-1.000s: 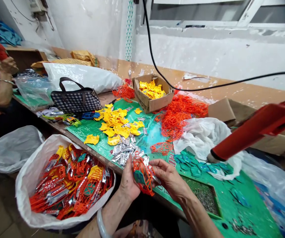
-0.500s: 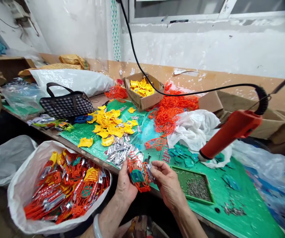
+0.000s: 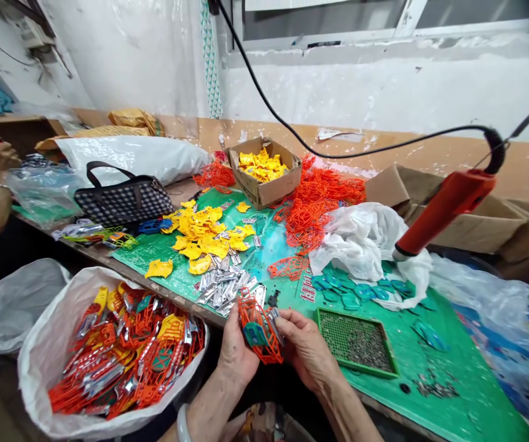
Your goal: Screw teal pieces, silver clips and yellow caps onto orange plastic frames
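Note:
My left hand (image 3: pixel 237 353) grips an orange plastic lattice frame (image 3: pixel 271 347) with a teal plastic piece (image 3: pixel 255 334) set in it, at the table's front edge. At the frame's right side, my right hand (image 3: pixel 308 350) is closed, with a small silvery plate (image 3: pixel 273 315) between thumb and fingers; the plate touches or nearly touches the frame. Just behind my hands lie a heap of silvery metal plates (image 3: pixel 222 285) and a small black part (image 3: pixel 273 298). Beyond these is a pile of yellow plastic pieces (image 3: pixel 209 236).
A red electric screwdriver (image 3: pixel 446 212) hangs at right from a black cable. Below it are a green tray of screws (image 3: pixel 360 344), teal pieces (image 3: pixel 349 294) and a white bag (image 3: pixel 360 239). A white sack (image 3: pixel 38 380) of assembled parts stands at left. Another person's hand (image 3: pixel 1 161) shows far left.
My right hand and the silvery plate have come in closer against the orange frame. The hanging screwdriver has swung slightly right and up. At far left, the other person's hand has raised a red tool.

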Demonstrator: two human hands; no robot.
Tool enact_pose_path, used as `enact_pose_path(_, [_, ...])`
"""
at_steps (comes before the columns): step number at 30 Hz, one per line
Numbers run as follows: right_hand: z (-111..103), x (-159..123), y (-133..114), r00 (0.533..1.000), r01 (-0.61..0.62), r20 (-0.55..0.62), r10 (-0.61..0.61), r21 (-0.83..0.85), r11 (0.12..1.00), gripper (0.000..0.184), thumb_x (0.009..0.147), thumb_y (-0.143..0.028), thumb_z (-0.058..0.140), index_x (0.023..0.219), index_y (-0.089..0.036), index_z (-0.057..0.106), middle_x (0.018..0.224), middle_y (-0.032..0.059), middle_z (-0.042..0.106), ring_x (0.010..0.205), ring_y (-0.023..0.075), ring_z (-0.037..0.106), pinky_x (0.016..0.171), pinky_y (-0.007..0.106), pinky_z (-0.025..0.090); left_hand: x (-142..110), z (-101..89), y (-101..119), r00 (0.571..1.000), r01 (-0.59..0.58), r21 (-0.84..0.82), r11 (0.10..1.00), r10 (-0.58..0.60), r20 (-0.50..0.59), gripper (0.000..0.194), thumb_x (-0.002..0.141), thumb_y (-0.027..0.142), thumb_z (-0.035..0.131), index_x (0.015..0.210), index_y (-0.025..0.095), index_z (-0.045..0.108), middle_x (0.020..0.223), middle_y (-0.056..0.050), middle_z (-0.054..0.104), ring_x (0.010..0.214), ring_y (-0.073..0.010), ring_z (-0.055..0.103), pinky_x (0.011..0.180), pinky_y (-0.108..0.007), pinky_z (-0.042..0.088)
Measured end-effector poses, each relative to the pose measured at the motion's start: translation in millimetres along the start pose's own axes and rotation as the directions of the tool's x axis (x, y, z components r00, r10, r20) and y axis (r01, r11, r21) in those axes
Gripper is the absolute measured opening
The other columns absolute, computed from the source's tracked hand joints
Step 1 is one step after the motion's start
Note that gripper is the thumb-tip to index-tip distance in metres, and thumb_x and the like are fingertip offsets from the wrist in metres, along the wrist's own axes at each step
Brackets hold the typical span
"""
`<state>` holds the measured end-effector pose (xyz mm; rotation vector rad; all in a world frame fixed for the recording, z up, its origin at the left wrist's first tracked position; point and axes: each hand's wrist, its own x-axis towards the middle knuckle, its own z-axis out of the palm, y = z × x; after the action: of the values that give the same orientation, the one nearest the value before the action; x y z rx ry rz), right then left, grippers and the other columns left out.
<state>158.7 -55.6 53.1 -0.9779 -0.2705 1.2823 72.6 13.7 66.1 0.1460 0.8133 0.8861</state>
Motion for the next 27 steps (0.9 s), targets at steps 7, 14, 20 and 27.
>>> enact_pose_path(7, [-14,-1,-15,0.99,0.122,-0.054,-0.129,-0.12,0.985,0.034,0.055,-0.039,0.088,0.068,-0.013,0.068,0.058,-0.0031,0.061,0.051,0.0055,0.048,0.052,0.018,0.037,-4,-26.1,16,0.788,-0.605,0.614,0.507,0.49,0.373,0.028,0.087,0.041,0.058,0.102,0.02,0.068,0.106,-0.006,0.069,0.102,-0.0213,0.062,0.095,-0.034,0.046])
enact_pose_path(14, [-14,-17,-35,0.915,0.402,0.225,-0.334,-0.568,0.718,0.018,0.078,-0.036,0.072,0.078,-0.018,0.073,0.071,-0.0003,0.066,0.064,0.0109,0.055,0.061,0.022,0.041,-40,-4.3,47,0.662,-0.749,0.663,0.011,-0.017,0.749,0.044,0.092,0.04,0.05,0.132,0.021,0.054,0.121,-0.012,0.064,0.067,-0.0146,0.064,0.067,-0.027,0.053])
enact_pose_path(20, [-15,-24,-35,0.601,0.69,0.61,-0.517,-0.722,-0.049,0.013,0.09,-0.024,0.059,0.086,-0.016,0.068,0.07,0.0025,0.063,0.064,0.0136,0.055,0.06,0.025,0.039,-18,-1.7,37,0.686,-0.632,0.748,0.202,-0.303,0.661,0.042,0.094,0.047,0.044,0.093,0.014,0.07,0.077,-0.004,0.066,0.067,-0.0156,0.061,0.06,-0.024,0.049])
enact_pose_path(27, [-12,-41,-40,0.382,0.547,0.63,-0.677,-0.744,-0.384,0.008,0.084,-0.017,0.067,0.091,-0.016,0.063,0.08,0.0058,0.066,0.08,0.0196,0.054,0.076,0.036,0.038,-22,-11.6,29,0.665,-0.708,0.663,0.244,-0.087,0.742,0.032,0.094,0.039,0.047,0.097,0.016,0.07,0.089,-0.005,0.071,0.082,-0.0178,0.063,0.077,-0.026,0.048])
